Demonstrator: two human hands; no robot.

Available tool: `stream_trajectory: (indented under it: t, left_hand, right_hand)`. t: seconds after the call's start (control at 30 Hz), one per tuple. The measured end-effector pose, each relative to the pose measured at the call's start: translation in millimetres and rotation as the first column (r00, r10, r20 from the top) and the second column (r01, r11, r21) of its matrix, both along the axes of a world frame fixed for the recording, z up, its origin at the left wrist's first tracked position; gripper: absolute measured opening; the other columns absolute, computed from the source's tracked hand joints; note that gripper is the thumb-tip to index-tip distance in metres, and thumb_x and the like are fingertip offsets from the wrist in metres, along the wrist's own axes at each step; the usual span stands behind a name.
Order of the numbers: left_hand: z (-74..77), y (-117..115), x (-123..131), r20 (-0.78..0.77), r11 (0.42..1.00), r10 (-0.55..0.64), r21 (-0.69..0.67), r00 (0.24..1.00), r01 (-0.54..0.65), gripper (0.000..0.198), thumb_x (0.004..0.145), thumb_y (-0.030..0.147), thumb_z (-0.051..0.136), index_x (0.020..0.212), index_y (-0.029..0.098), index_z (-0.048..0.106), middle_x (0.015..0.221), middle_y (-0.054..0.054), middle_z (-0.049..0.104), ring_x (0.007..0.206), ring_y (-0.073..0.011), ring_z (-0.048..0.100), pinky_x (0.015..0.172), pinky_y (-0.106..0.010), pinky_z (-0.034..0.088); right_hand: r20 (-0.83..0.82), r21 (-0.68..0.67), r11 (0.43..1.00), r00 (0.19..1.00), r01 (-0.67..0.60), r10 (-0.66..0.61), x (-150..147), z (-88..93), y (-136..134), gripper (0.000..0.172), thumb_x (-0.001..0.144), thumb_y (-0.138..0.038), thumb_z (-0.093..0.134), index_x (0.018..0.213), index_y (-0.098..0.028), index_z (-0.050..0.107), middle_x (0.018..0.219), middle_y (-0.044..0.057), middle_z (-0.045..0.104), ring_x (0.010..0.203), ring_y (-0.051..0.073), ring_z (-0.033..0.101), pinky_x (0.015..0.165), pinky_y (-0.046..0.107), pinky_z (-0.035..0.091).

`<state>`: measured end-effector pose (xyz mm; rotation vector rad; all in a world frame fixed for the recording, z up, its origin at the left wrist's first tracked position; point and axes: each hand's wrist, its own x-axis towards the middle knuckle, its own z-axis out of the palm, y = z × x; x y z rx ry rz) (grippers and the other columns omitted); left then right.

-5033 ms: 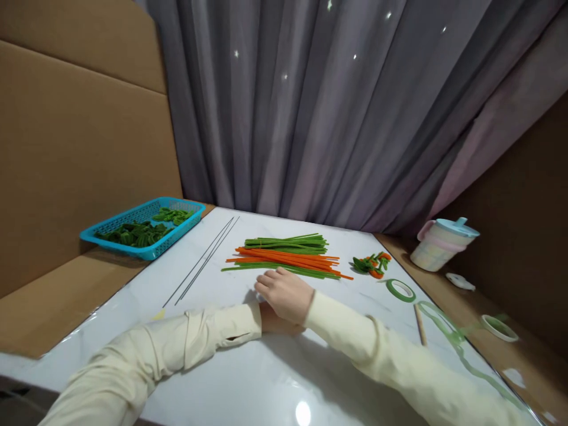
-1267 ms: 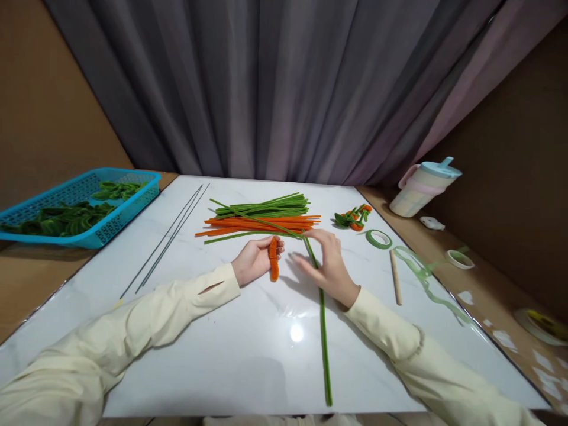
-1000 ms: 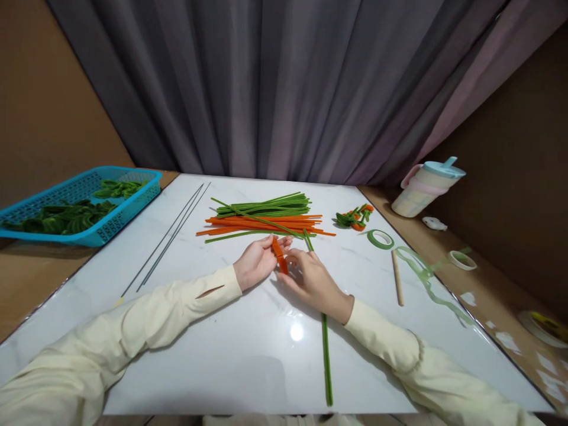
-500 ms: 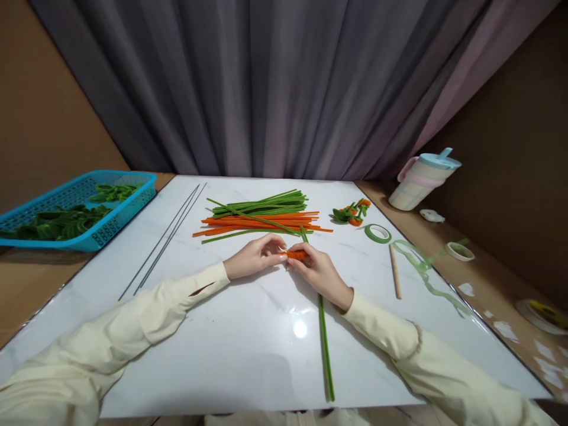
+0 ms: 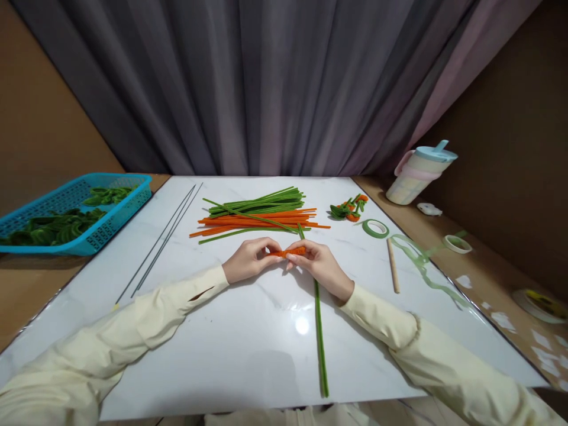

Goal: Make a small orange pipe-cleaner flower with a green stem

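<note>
An orange coiled piece (image 5: 296, 251) lies between my two hands near the middle of the white table. The thumb and fingers of my left hand (image 5: 251, 258) pinch its thinner left end. My right hand (image 5: 322, 267) grips the thicker coiled part at the right. Long green stems (image 5: 320, 343) run under my right hand toward the table's front edge. Just beyond my hands lie a bundle of orange stems (image 5: 261, 219) and a bundle of green stems (image 5: 266, 203), with loose green stems across and below them.
Dark wires (image 5: 166, 236) lie at left, beside a blue basket (image 5: 144, 192) of green leaf shapes. To the right are small orange-and-green pieces (image 5: 350, 208), green tape (image 5: 376, 228), a wooden stick (image 5: 393, 266), translucent green ribbon (image 5: 426, 278) and a cup (image 5: 415, 177).
The view has shifted slightly. My left hand's thumb and fingers have closed on the orange piece's left end, and more orange shows between my hands.
</note>
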<state>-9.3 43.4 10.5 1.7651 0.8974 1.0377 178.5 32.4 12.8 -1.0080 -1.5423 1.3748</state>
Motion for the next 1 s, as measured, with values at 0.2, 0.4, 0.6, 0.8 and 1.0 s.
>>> stream_trajectory:
  t: [0.2,0.4,0.6,0.8,1.0]
  left_hand:
    - [2.8,-6.1,2.3,0.024,1.0,-0.007,-0.01,1.0,0.008,0.012,0.067,0.013,0.069,0.077,0.02,0.07,0.077,-0.004,0.064,0.07,-0.016,0.052,0.067,-0.022,0.038]
    - [3.1,-6.9,3.6,0.121,0.992,0.003,-0.125,0.993,0.012,0.015,0.065,0.01,0.071,0.077,0.018,0.07,0.077,-0.004,0.064,0.071,-0.014,0.052,0.07,-0.02,0.038]
    - [-1.7,-5.2,2.1,0.0,0.999,0.006,0.041,1.0,-0.006,0.019,0.065,0.012,0.071,0.082,0.021,0.068,0.079,-0.002,0.063,0.071,-0.014,0.052,0.071,-0.021,0.039]
    - [-1.7,-5.4,1.5,-0.002,0.997,0.029,0.073,1.0,-0.028,0.023,0.065,0.012,0.071,0.087,0.021,0.068,0.082,-0.003,0.065,0.073,-0.0145,0.054,0.07,-0.021,0.04]
    - [-1.9,-5.2,1.8,-0.062,0.99,0.028,0.138,0.998,-0.02,0.019,0.068,0.014,0.069,0.087,0.02,0.07,0.085,-0.005,0.068,0.073,-0.0138,0.057,0.069,-0.02,0.04]
  right_hand:
    - [0.009,-0.015,1.0,1.0,-0.016,0.017,-0.7,0.4,-0.7,0.024,0.074,-0.038,0.064,0.08,-0.015,0.061,0.058,-0.001,0.062,0.058,0.013,0.058,0.063,0.027,0.044]
    - [-0.021,-0.046,0.999,1.0,-0.002,0.001,-2.3,2.9,-1.2,0.025,0.074,-0.039,0.065,0.078,-0.015,0.061,0.061,-0.001,0.062,0.053,0.01,0.055,0.055,0.024,0.042]
    - [-0.049,-0.071,0.997,0.999,-0.022,0.019,-2.2,2.4,0.2,0.027,0.076,-0.04,0.062,0.077,-0.014,0.061,0.065,0.002,0.065,0.052,0.01,0.056,0.053,0.023,0.041]
    - [-0.041,-0.097,0.995,0.999,-0.039,0.035,-2.7,1.1,1.2,0.03,0.077,-0.043,0.061,0.076,-0.013,0.061,0.065,0.003,0.065,0.052,0.01,0.057,0.052,0.023,0.039]
    - [-0.045,-0.085,0.995,0.998,-0.056,0.052,-3.7,2.3,0.4,0.034,0.078,-0.047,0.058,0.073,-0.013,0.061,0.061,0.002,0.064,0.051,0.01,0.056,0.051,0.022,0.038]
